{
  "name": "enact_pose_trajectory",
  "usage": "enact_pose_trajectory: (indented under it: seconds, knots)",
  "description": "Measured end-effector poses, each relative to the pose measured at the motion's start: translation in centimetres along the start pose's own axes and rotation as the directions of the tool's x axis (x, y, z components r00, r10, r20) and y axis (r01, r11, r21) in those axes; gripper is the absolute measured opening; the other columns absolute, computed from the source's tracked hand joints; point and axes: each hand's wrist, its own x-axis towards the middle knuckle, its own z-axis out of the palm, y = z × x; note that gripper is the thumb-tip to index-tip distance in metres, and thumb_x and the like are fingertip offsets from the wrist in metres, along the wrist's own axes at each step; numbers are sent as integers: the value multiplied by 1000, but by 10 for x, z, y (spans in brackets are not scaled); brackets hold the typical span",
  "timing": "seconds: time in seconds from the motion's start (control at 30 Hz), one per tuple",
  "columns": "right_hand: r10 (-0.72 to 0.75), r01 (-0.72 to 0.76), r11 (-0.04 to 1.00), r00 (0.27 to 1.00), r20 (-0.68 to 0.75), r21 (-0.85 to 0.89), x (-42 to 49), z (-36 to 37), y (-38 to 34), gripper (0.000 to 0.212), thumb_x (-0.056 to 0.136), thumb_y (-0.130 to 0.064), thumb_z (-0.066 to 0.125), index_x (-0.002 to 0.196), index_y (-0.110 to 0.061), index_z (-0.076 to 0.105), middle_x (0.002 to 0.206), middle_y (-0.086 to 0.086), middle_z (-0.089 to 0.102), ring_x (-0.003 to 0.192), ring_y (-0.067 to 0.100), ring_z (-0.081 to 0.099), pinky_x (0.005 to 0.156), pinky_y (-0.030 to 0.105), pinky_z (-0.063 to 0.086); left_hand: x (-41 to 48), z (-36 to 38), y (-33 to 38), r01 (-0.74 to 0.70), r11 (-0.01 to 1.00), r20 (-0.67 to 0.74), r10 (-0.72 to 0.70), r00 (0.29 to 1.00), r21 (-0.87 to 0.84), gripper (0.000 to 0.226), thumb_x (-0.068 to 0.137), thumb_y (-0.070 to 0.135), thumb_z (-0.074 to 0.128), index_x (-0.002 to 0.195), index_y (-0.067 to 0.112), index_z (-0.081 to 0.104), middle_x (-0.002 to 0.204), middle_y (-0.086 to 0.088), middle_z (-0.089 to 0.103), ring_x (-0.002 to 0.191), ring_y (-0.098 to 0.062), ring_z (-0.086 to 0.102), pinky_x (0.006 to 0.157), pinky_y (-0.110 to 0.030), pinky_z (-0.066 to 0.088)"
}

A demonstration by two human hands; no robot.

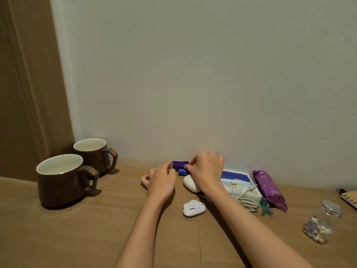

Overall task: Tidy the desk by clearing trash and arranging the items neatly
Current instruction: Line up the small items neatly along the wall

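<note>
1. Brown desk point(77, 238): matte top with faint seam lines, its back edge flush to a pale wall point(193, 74).
2. Task items sit centre, hard against the wall. A shiny purple packet point(180, 163) lies behind, and a blue packet point(182, 172) touches its front.
3. Right hand point(207, 169) pinches the purple packet's right end between thumb and forefinger.
4. Left hand point(162, 180) is curled at the packets' left end. Cannot tell whether it is grasping or only touching.
5. A smooth white mouse point(190, 183) sits under the right wrist. A white cloud-shaped gadget point(194, 208) lies nearer, apart from it.
6. To the right is a soft blue-white tissue pack point(239, 180), with a coiled white cable point(246, 201) over its front edge.
7. A glossy purple snack bag point(270, 190) lies just beside the pack, with a green wrapper point(266, 208) at its near end.
8. Far right is a clear jar point(320, 223) with a metal screw lid and pastel sweets inside. A spiral notebook point(349, 199) is cut off by the frame edge.
9. On the left are two brown glazed mugs point(61, 180), pale inside, with angular handles pointing right.
10. Open surface runs between the mugs and the left hand, and along the near edge.
</note>
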Motion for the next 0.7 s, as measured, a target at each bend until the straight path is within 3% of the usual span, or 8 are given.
enact_pose_trajectory:
  seconds: [0.13, 0.3, 0.43, 0.7]
  knots:
    - [-13, 13, 1000, 1000, -13, -9, 0, 2, 1, 23, 84, -45, 65, 92, -24, 73, 84, -2, 68, 91, 17, 53, 79, 33, 35, 8, 4, 2, 55, 996, -6, -55, 998, -67, 39, 94, 22, 30, 127, 31, 49, 125, 7, 58, 126, -12, 34, 99, -32, 17]
    - [-25, 25, 1000, 999, -27, 10, -1, 2, 1, 21, 86, -42, 64, 92, -24, 72, 83, -2, 67, 89, 16, 52, 81, 33, 37, 14, 7, -1, 22, 995, -48, -27, 998, -97, 30, 93, 23, 43, 120, 32, 53, 116, 13, 62, 119, -13, 43, 89, -31, 19]
    - [-46, 49, 997, 998, -47, 61, -2, 2, 3, 21, 86, -43, 63, 92, -25, 70, 85, -4, 67, 91, 15, 52, 81, 32, 36, 16, 7, -4, -17, 988, -99, 2, 995, -150, 21, 90, 31, 57, 112, 32, 58, 95, 19, 60, 107, -12, 53, 83, -31, 21]
    - [-123, 133, 973, 991, -61, 190, -3, -5, 6, 20, 85, -42, 63, 94, -24, 67, 88, -6, 68, 90, 14, 52, 78, 29, 32, 19, 3, 2, -37, 967, -155, -2, 988, -251, 4, 90, 36, 56, 89, 33, 59, 89, 14, 59, 89, -9, 51, 85, -32, 23]
